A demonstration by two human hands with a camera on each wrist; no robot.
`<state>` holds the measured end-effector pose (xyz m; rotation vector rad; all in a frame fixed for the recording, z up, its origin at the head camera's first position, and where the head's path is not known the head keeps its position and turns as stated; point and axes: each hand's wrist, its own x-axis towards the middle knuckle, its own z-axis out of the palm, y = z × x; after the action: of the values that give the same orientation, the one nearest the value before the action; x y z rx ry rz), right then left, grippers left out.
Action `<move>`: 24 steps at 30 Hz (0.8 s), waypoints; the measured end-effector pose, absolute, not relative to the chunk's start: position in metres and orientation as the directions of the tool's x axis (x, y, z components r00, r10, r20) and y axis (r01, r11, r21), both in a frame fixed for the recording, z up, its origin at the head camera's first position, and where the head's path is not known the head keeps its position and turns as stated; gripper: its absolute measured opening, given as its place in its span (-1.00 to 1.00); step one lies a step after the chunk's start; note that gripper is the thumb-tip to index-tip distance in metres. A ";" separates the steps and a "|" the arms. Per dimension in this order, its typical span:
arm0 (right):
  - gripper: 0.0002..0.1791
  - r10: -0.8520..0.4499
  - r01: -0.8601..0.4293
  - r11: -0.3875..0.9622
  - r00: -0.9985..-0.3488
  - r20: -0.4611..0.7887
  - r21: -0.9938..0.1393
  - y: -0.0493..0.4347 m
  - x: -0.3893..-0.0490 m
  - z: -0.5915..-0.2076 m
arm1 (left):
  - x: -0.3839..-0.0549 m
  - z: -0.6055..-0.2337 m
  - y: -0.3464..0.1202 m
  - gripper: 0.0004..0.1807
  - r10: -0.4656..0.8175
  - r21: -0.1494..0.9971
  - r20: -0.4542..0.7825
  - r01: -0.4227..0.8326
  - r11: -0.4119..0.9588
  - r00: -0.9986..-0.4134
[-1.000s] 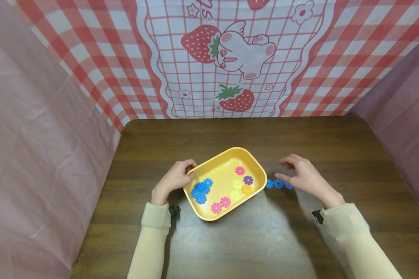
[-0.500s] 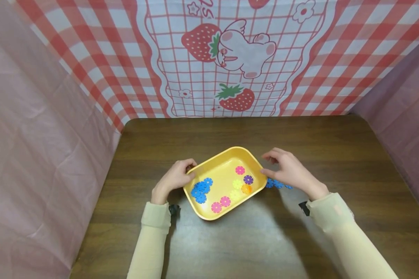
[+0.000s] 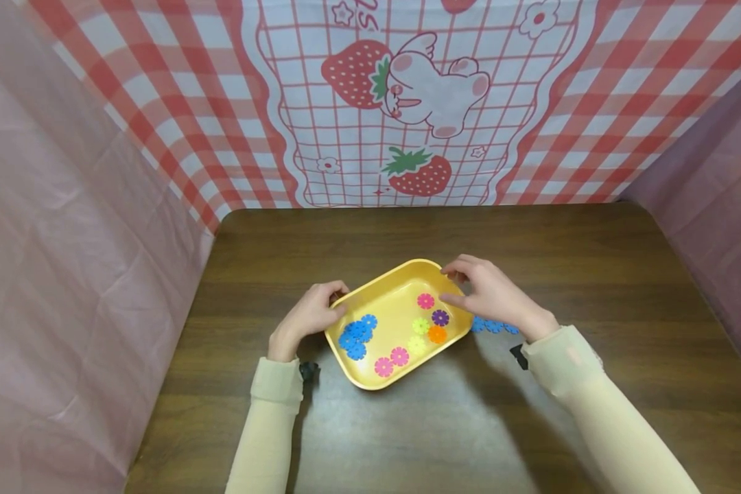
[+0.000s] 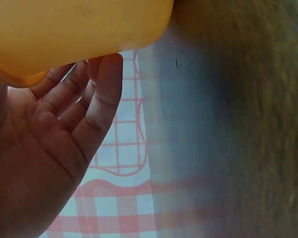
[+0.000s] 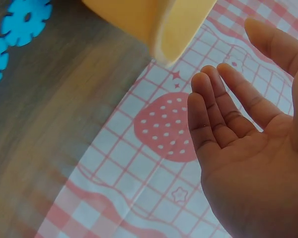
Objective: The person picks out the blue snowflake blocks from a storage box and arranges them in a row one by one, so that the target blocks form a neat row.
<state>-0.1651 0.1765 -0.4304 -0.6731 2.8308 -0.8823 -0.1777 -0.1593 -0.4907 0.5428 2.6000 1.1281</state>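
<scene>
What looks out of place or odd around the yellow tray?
Three blue flower-shaped pieces lie on the table just right of the yellow tray, though other blue pieces are heaped inside it. The tray is also turned askew to the table's edges. I see no damage.

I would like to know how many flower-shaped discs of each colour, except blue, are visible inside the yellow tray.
Pink discs: 3
Yellow discs: 2
Purple disc: 1
Orange disc: 1
Total: 7
</scene>
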 end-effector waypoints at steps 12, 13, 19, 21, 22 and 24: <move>-0.47 -0.479 -0.399 0.719 -0.878 0.010 -0.569 0.149 -0.176 -0.429 | -0.178 -0.491 -0.159 -0.86 0.431 0.739 -0.088 0.231 0.632 -0.898; -0.47 -0.484 -0.404 0.717 -0.875 0.010 -0.568 0.146 -0.177 -0.429 | -0.178 -0.491 -0.160 -0.86 0.433 0.740 -0.084 0.235 0.631 -0.897; -0.48 -0.504 -0.402 0.709 -0.863 -0.018 -0.579 0.131 -0.177 -0.430 | -0.179 -0.493 -0.159 -0.86 0.440 0.739 -0.072 0.249 0.627 -0.895; -0.49 -0.504 -0.395 0.708 -0.863 -0.028 -0.585 0.126 -0.177 -0.431 | -0.179 -0.493 -0.159 -0.86 0.442 0.739 -0.070 0.251 0.625 -0.894; -0.49 -0.504 -0.393 0.709 -0.863 -0.031 -0.586 0.125 -0.177 -0.431 | -0.179 -0.493 -0.159 -0.86 0.443 0.739 -0.067 0.254 0.624 -0.894; -0.48 -0.510 -0.394 0.705 -0.859 -0.036 -0.589 0.121 -0.178 -0.433 | -0.179 -0.493 -0.160 -0.86 0.442 0.737 -0.066 0.255 0.626 -0.894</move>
<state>-0.1777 0.1211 -0.4334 -0.7289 2.7164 -0.8705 -0.1790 -0.1598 -0.4926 0.5697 2.6085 1.1274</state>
